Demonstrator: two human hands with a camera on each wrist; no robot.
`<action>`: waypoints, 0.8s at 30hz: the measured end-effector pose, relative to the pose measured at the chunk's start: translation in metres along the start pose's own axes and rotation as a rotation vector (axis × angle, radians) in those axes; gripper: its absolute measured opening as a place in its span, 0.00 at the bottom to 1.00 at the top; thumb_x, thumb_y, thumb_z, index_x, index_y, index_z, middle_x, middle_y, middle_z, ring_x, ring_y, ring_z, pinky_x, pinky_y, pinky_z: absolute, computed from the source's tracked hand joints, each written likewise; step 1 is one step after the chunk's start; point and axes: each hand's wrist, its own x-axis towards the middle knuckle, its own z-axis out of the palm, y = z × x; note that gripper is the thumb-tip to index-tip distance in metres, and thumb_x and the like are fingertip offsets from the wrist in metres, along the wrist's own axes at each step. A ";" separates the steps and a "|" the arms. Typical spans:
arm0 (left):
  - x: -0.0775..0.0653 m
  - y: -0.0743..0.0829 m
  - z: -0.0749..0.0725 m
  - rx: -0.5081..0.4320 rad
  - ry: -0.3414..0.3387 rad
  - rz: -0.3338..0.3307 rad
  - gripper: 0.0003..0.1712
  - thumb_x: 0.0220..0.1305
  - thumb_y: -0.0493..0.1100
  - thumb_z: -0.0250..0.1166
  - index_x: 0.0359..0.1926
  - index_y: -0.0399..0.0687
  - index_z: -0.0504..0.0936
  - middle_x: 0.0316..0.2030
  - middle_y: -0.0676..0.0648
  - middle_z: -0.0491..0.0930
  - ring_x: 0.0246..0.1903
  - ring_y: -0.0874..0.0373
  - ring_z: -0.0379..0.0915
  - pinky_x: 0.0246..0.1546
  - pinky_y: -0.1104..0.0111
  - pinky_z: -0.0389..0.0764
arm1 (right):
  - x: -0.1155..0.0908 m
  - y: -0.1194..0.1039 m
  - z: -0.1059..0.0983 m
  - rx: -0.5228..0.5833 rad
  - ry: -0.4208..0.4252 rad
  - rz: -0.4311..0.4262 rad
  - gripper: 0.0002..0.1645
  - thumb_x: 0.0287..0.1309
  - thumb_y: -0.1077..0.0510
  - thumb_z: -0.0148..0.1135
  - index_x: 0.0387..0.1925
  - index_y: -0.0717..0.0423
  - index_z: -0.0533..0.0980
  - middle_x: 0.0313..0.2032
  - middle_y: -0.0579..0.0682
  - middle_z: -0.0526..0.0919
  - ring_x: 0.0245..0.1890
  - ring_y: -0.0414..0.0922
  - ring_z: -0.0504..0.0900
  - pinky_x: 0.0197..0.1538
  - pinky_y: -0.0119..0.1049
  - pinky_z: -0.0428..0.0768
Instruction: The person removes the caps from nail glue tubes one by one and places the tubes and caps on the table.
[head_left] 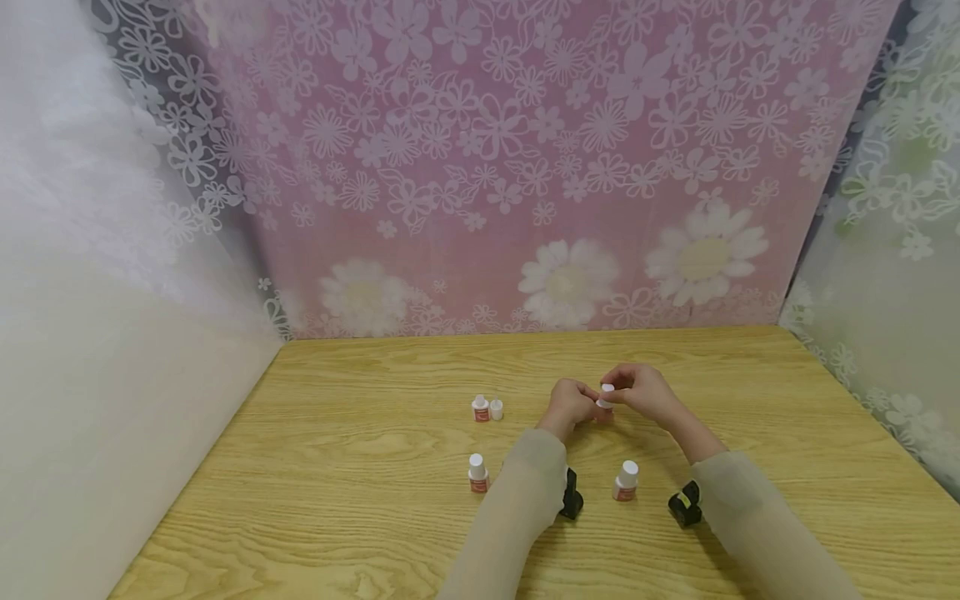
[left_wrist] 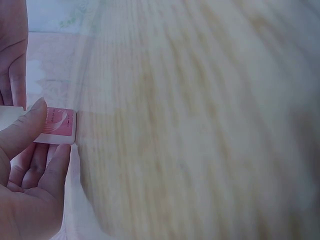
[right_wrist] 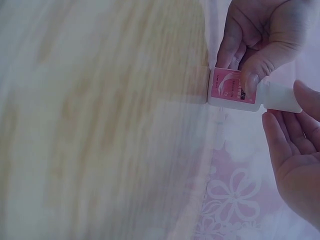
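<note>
My left hand (head_left: 572,407) grips a small white bottle (right_wrist: 226,86) with a pink label by its body, the thumb lying over the label. With thumb and fingertips my right hand (head_left: 647,393) pinches the bottle's tall white cap (right_wrist: 281,97). The cap sits on the neck, in line with the body. In both wrist views the bottle's base is right at the wood-grain table (left_wrist: 150,150). Part of the label is hidden behind the left thumb.
To the left stands an uncapped bottle (head_left: 481,410), its white cap (head_left: 497,410) beside it. Nearer are two capped bottles, one left (head_left: 477,474) and one between the forearms (head_left: 626,482). Black devices show at the left sleeve (head_left: 572,497) and right sleeve (head_left: 685,505). Flowered sheets (head_left: 465,167) enclose the table.
</note>
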 end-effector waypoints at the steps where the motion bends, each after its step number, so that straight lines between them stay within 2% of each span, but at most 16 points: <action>1: 0.000 0.000 0.000 0.001 -0.001 -0.001 0.09 0.34 0.32 0.75 0.17 0.43 0.81 0.20 0.53 0.74 0.20 0.60 0.65 0.20 0.70 0.67 | 0.000 0.000 0.000 0.005 -0.006 -0.004 0.13 0.52 0.63 0.60 0.38 0.69 0.75 0.33 0.54 0.78 0.36 0.50 0.75 0.37 0.41 0.73; 8: 0.002 -0.001 0.000 0.028 -0.005 0.004 0.09 0.34 0.33 0.75 0.18 0.44 0.82 0.19 0.53 0.75 0.20 0.60 0.65 0.19 0.70 0.66 | 0.000 0.001 0.000 0.003 -0.009 0.004 0.16 0.51 0.62 0.61 0.40 0.70 0.74 0.34 0.55 0.79 0.36 0.50 0.76 0.37 0.42 0.73; 15: 0.003 -0.002 0.001 0.030 -0.008 0.007 0.09 0.33 0.34 0.75 0.17 0.45 0.82 0.18 0.53 0.75 0.18 0.61 0.64 0.18 0.71 0.65 | 0.001 0.000 0.003 -0.084 0.054 0.019 0.16 0.48 0.55 0.65 0.33 0.64 0.74 0.29 0.51 0.78 0.30 0.47 0.75 0.33 0.40 0.73; 24: 0.002 -0.002 0.001 0.019 -0.002 0.016 0.08 0.33 0.33 0.75 0.17 0.44 0.83 0.18 0.54 0.75 0.19 0.62 0.65 0.19 0.70 0.67 | 0.000 -0.002 0.003 -0.080 0.070 0.031 0.15 0.48 0.55 0.66 0.31 0.63 0.73 0.27 0.50 0.77 0.28 0.45 0.74 0.32 0.39 0.72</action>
